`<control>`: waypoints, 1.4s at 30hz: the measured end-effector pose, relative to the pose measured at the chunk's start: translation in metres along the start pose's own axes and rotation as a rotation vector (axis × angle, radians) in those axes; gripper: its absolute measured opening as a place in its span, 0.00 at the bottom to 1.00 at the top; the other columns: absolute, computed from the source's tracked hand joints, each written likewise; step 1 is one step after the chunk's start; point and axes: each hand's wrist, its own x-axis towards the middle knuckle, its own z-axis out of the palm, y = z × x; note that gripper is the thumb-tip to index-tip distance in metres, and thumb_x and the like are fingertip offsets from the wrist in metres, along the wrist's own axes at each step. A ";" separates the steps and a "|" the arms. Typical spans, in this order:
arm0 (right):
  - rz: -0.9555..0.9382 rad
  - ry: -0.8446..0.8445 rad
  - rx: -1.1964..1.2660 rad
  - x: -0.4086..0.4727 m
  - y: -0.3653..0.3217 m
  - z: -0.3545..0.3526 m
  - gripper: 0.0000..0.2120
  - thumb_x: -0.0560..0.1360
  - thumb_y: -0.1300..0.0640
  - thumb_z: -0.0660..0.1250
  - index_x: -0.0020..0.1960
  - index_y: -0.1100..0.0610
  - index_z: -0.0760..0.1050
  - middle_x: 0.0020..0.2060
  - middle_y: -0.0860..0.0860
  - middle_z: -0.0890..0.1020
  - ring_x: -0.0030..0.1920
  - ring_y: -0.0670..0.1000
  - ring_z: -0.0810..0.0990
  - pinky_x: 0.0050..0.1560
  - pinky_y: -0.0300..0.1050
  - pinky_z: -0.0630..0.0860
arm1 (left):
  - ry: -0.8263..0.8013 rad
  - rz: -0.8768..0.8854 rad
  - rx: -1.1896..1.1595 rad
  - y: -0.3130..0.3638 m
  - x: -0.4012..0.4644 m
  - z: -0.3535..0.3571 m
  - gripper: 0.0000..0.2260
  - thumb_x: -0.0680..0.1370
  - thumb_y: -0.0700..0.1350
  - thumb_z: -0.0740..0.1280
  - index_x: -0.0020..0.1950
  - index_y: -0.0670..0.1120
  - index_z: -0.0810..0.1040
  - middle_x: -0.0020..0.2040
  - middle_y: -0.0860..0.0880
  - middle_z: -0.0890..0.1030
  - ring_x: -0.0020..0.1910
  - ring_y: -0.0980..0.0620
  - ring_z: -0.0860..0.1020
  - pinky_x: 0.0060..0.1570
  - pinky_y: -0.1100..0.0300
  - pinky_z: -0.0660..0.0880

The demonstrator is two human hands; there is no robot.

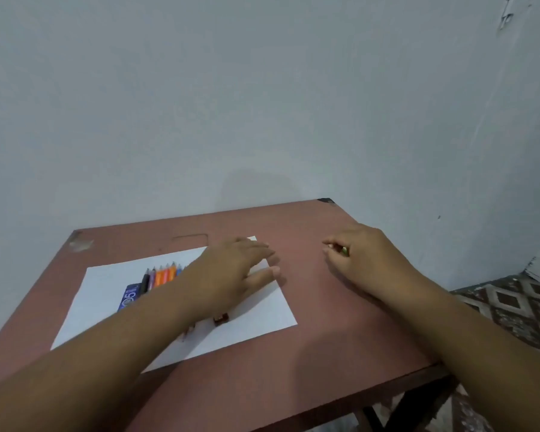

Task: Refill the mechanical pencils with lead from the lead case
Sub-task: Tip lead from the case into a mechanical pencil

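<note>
Several mechanical pencils, black, purple, orange and blue, lie side by side on a white sheet of paper, tips pointing away from me. A blue lead case marked 0.5 lies just left of them. My left hand rests flat on the paper with its fingers stretched out, and its forearm hides the pencils' near ends. My right hand hovers over the bare table to the right, fingers loosely curled, with a small yellowish thing showing between them that I cannot identify.
The reddish-brown table stands against a pale wall in a corner. A small dark brown object lies on the paper near my left wrist. Patterned floor shows beyond the table's right edge.
</note>
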 end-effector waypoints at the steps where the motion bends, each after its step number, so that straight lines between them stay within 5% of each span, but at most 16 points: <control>1: -0.022 -0.027 0.026 0.001 -0.012 0.001 0.08 0.79 0.53 0.67 0.54 0.50 0.85 0.44 0.40 0.80 0.48 0.42 0.77 0.52 0.38 0.74 | -0.006 -0.033 0.006 -0.012 -0.008 -0.007 0.25 0.82 0.65 0.53 0.74 0.56 0.71 0.74 0.59 0.71 0.74 0.56 0.64 0.73 0.59 0.58; 5: -0.063 -0.151 0.080 0.004 -0.053 0.010 0.09 0.78 0.49 0.65 0.52 0.46 0.83 0.45 0.40 0.79 0.48 0.41 0.78 0.52 0.44 0.77 | -0.023 -0.179 0.032 -0.053 -0.041 -0.029 0.28 0.79 0.68 0.51 0.75 0.57 0.69 0.74 0.59 0.69 0.73 0.59 0.65 0.71 0.58 0.60; 8: -0.110 -0.227 0.153 0.014 -0.079 0.024 0.08 0.79 0.48 0.68 0.55 0.43 0.83 0.46 0.39 0.79 0.46 0.39 0.77 0.45 0.31 0.71 | -0.006 -0.258 0.009 -0.075 -0.063 -0.040 0.32 0.75 0.72 0.48 0.71 0.58 0.72 0.69 0.58 0.76 0.65 0.58 0.73 0.63 0.58 0.69; 11: -0.164 -0.277 0.183 0.030 -0.100 0.048 0.14 0.79 0.47 0.70 0.64 0.44 0.81 0.53 0.37 0.79 0.47 0.37 0.75 0.46 0.27 0.67 | 0.022 -0.267 0.024 -0.090 -0.079 -0.044 0.25 0.79 0.66 0.54 0.71 0.56 0.73 0.67 0.57 0.77 0.65 0.58 0.73 0.61 0.61 0.66; 17: -0.368 -0.333 0.078 0.056 -0.132 0.075 0.12 0.82 0.50 0.65 0.64 0.42 0.80 0.60 0.42 0.81 0.56 0.42 0.76 0.56 0.38 0.74 | 0.069 -0.283 -0.055 -0.111 -0.096 -0.031 0.24 0.81 0.65 0.52 0.72 0.57 0.73 0.68 0.58 0.76 0.62 0.63 0.69 0.58 0.65 0.65; 22: -0.588 -0.352 0.027 0.076 -0.142 0.089 0.13 0.81 0.51 0.68 0.64 0.43 0.82 0.53 0.45 0.83 0.52 0.47 0.76 0.51 0.47 0.79 | 0.127 -0.285 -0.129 -0.117 -0.098 -0.025 0.21 0.83 0.63 0.54 0.71 0.58 0.73 0.67 0.61 0.76 0.61 0.66 0.70 0.56 0.67 0.65; 31: -0.942 -0.240 0.031 0.091 -0.135 0.101 0.09 0.76 0.50 0.74 0.54 0.52 0.85 0.49 0.48 0.86 0.46 0.49 0.79 0.39 0.49 0.80 | 0.162 -0.288 -0.180 -0.127 -0.100 -0.021 0.21 0.82 0.66 0.54 0.69 0.60 0.74 0.62 0.64 0.76 0.62 0.65 0.71 0.63 0.56 0.72; 37: -0.992 -0.212 0.033 0.095 -0.124 0.098 0.10 0.78 0.48 0.71 0.53 0.54 0.84 0.50 0.49 0.86 0.48 0.49 0.80 0.42 0.46 0.82 | 0.184 -0.272 -0.206 -0.128 -0.099 -0.020 0.21 0.82 0.66 0.53 0.69 0.61 0.73 0.62 0.66 0.76 0.63 0.65 0.70 0.65 0.52 0.71; 42: -0.899 0.011 0.148 0.100 -0.113 0.100 0.08 0.77 0.56 0.70 0.50 0.59 0.85 0.47 0.52 0.86 0.44 0.52 0.81 0.42 0.44 0.80 | 0.246 -0.208 -0.309 -0.121 -0.101 -0.023 0.23 0.80 0.69 0.50 0.70 0.64 0.72 0.63 0.68 0.75 0.66 0.66 0.69 0.66 0.56 0.69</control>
